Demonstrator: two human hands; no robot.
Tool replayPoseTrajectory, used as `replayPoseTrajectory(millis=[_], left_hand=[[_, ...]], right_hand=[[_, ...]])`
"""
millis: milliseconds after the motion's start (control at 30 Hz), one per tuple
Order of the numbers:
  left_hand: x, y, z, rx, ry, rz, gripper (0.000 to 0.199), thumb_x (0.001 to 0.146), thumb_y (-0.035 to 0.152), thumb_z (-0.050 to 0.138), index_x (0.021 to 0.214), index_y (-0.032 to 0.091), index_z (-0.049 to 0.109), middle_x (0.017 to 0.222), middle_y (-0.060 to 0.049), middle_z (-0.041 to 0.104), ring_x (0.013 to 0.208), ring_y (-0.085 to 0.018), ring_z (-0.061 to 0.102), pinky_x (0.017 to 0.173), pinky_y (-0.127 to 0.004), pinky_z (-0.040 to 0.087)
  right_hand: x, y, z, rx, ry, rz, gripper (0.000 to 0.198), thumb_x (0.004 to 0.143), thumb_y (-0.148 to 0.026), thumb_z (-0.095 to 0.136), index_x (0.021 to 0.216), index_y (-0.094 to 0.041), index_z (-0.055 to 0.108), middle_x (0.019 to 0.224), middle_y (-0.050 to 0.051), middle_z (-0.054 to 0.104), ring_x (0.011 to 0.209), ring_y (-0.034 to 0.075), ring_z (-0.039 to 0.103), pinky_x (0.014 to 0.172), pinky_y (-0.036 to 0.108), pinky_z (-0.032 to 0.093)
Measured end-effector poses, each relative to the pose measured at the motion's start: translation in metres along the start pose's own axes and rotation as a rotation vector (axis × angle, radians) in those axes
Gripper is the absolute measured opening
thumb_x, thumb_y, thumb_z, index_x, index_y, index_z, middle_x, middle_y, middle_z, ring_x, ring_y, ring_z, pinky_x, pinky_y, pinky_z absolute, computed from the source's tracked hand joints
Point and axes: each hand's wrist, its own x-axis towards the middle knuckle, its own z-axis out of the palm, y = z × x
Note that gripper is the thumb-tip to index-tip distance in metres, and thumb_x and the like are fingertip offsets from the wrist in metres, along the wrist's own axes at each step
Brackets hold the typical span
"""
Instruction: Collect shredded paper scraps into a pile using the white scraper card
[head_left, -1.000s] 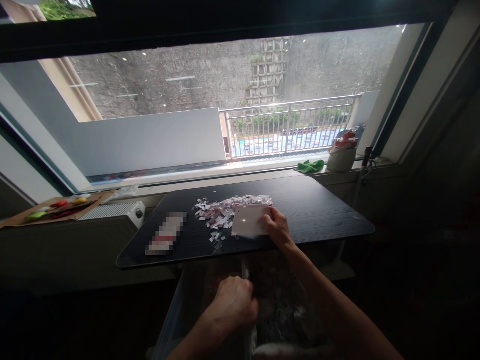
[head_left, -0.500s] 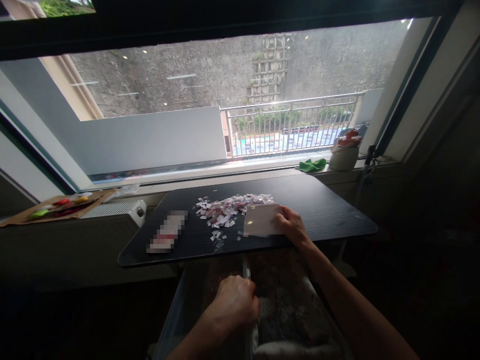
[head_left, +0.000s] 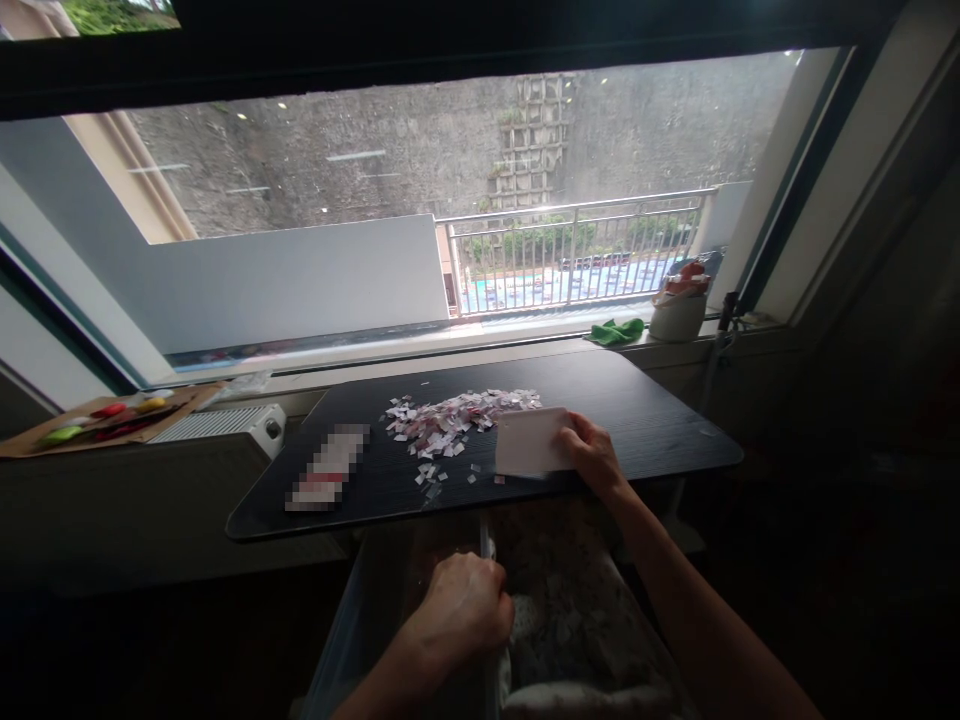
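My right hand [head_left: 592,455] pinches the right end of a flat white card [head_left: 532,440], fingers behind and thumb in front. The card is tilted over the near part of the black tabletop [head_left: 637,400], just right of a pile of small whitish paper pieces [head_left: 457,415]. A few pieces lie loose near the table's front edge. Below the table, my left hand [head_left: 469,600] is closed at the pale edge of a cloth-like bag [head_left: 585,695]. Small flat pieces show dimly inside it. The fingertips of my left hand are hidden.
A blurred-out oblong item [head_left: 330,468] lies on the table's left side. A clear plastic bin [head_left: 360,610] stands under the front edge, left of the bag. A radiator [head_left: 225,425], a green cloth [head_left: 616,332] and a white pot [head_left: 677,315] are by the window.
My right hand has shifted the card slightly right, away from the pile. My left hand keeps its hold at the bag's edge. The view has turned a little.
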Motion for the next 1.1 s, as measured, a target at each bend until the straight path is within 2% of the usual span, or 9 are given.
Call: replayPoseTrajectory(millis=[167,333,800,1000,1100], left_hand=[[0.0003,0.0006,0.0000,-0.006,-0.004,0.002,0.033,0.074,0.024,0.038,0.083,0.017,0.069,0.079,-0.011,0.068,0.077,-0.022,0.064,0.069,-0.030,0.048],[-0.0003,0.0007,0.0001,-0.011,-0.004,-0.018,0.033,0.073,0.025,0.038,0.081,0.017,0.069,0.079,-0.011,0.069,0.077,-0.022,0.064,0.069,-0.030,0.047],[0.0005,0.0001,0.0017,-0.023,0.023,0.002,0.033,0.072,0.025,0.037,0.078,0.017,0.069,0.076,-0.011,0.069,0.075,-0.024,0.064,0.067,-0.032,0.048],[-0.0007,0.0002,0.0000,-0.033,0.012,-0.005,0.032,0.072,0.023,0.038,0.077,0.016,0.069,0.074,-0.010,0.069,0.073,-0.022,0.064,0.066,-0.028,0.047],[-0.0004,-0.0005,0.0013,-0.036,0.027,-0.004,0.032,0.072,0.024,0.038,0.077,0.017,0.069,0.075,-0.010,0.069,0.074,-0.022,0.064,0.066,-0.029,0.047]], right_hand=[[0.0024,0.0028,-0.0007,-0.023,-0.076,0.004,0.037,0.067,-0.027,0.045,0.097,-0.016,0.063,0.081,0.002,0.065,0.076,0.018,0.057,0.064,0.026,0.044],[0.0016,0.0009,-0.0011,-0.015,-0.096,0.010,0.036,0.066,-0.026,0.044,0.095,-0.014,0.063,0.080,0.002,0.066,0.072,0.016,0.057,0.061,0.024,0.043],[0.0000,-0.0033,-0.0028,0.034,-0.079,0.059,0.034,0.063,-0.027,0.045,0.089,-0.014,0.064,0.074,0.001,0.065,0.067,0.015,0.056,0.056,0.023,0.042],[-0.0004,-0.0023,-0.0032,0.044,-0.083,0.065,0.029,0.064,-0.026,0.045,0.083,-0.015,0.064,0.067,-0.001,0.063,0.063,0.015,0.056,0.053,0.022,0.041],[-0.0001,-0.0001,-0.0017,0.060,-0.020,0.054,0.029,0.065,-0.027,0.047,0.086,-0.016,0.063,0.070,0.000,0.064,0.065,0.015,0.058,0.055,0.023,0.044]])
